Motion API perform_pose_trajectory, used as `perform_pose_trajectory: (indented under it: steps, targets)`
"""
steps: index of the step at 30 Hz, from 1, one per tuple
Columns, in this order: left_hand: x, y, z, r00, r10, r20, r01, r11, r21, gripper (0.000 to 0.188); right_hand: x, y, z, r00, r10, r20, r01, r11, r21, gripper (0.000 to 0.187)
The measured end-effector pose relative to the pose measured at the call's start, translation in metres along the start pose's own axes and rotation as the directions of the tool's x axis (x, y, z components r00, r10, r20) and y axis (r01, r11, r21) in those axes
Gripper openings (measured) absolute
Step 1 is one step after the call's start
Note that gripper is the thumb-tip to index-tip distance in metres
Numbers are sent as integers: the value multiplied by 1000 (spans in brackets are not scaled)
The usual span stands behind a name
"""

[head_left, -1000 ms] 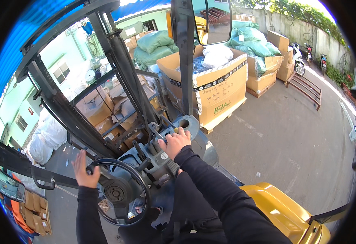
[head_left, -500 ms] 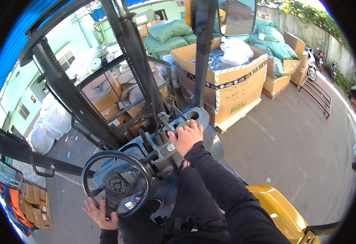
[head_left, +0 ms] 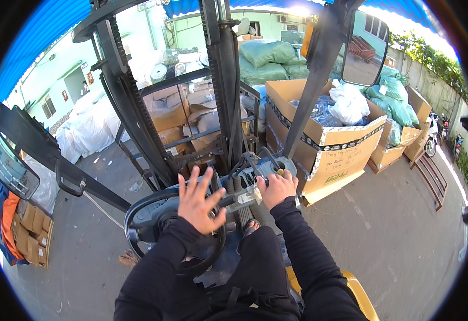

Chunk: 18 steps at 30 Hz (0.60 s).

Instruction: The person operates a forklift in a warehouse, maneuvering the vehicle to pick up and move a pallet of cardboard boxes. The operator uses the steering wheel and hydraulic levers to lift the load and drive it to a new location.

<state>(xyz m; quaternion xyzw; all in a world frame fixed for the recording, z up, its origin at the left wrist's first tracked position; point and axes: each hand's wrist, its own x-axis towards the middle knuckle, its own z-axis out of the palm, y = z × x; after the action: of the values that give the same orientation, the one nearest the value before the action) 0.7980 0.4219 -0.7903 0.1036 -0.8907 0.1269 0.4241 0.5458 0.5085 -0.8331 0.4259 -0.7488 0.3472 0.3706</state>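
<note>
I sit at the controls of a forklift. My left hand (head_left: 197, 203) is raised over the right side of the black steering wheel (head_left: 129, 220), fingers spread and holding nothing. On the dashboard (head_left: 244, 199) to the right, my right hand (head_left: 278, 191) has its fingers bent over a control lever, most of which the hand hides. A yellow knob (head_left: 280, 172) shows just beyond those fingertips. More bent black levers (head_left: 268, 155) rise beside it. Below, my sandalled foot (head_left: 251, 227) rests near the pedals.
Ahead, the black mast (head_left: 224, 80) stands before cartons (head_left: 164, 109). A large open carton (head_left: 346, 155) on a pallet is at front right, with green sacks (head_left: 266, 59) behind. Parcels (head_left: 33, 230) are stacked at left. A brown metal rack (head_left: 432, 179) lies at right, near a motorbike (head_left: 432, 142).
My left hand has come off the lower left of the steering wheel and risen over its right side. My right hand stays at the levers. The view has swung left.
</note>
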Motion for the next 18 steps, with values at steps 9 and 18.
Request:
perform_pose_trajectory:
  steps: [9, 18]
  targets:
    - [6, -78, 45, 1000, 13, -19, -13, 1000, 27, 43, 14, -14, 69, 999, 34, -6, -34, 999, 1, 42]
    - [-6, -100, 130, 990, -93, -110, 93, 996, 0, 39, 23, 8, 156, 998, 41, -39, -39, 999, 30, 42]
